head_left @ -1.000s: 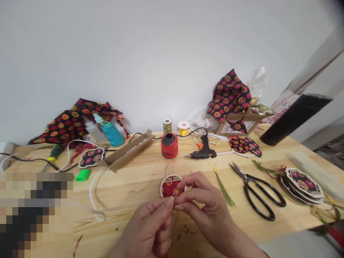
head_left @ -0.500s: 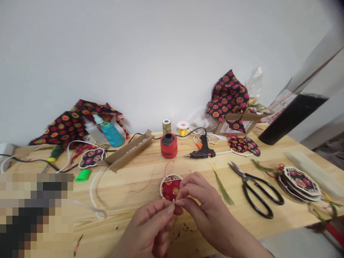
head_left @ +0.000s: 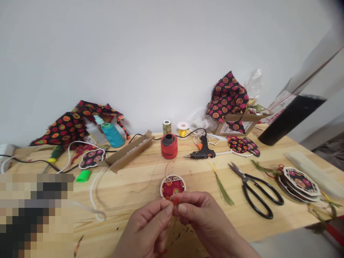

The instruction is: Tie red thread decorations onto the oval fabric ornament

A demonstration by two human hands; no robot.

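Observation:
My left hand (head_left: 149, 227) and my right hand (head_left: 204, 218) meet at the fingertips low in the middle of the view. Both pinch a small red piece (head_left: 176, 200) between thumb and forefinger; it looks like red thread or a bead. Just beyond the fingertips a round ornament (head_left: 172, 185) with red patterned cloth and a pale fretwork rim lies flat on the wooden table (head_left: 139, 179), uncovered by my hands. A thin red thread (head_left: 168, 166) runs from it toward a red spool (head_left: 169, 146).
Black scissors (head_left: 255, 191) and green tassel strands (head_left: 221, 184) lie to the right, then a stack of octagonal ornaments (head_left: 299, 182). Behind are a glue gun (head_left: 201, 152), small spools, a teal thread cone (head_left: 111, 134), patterned cloth (head_left: 72, 123), a cardboard strip and white cord.
My right hand has drawn back off the round ornament toward me. The ornament now lies fully in view on the table, and both hands pinch the small red piece closer to me.

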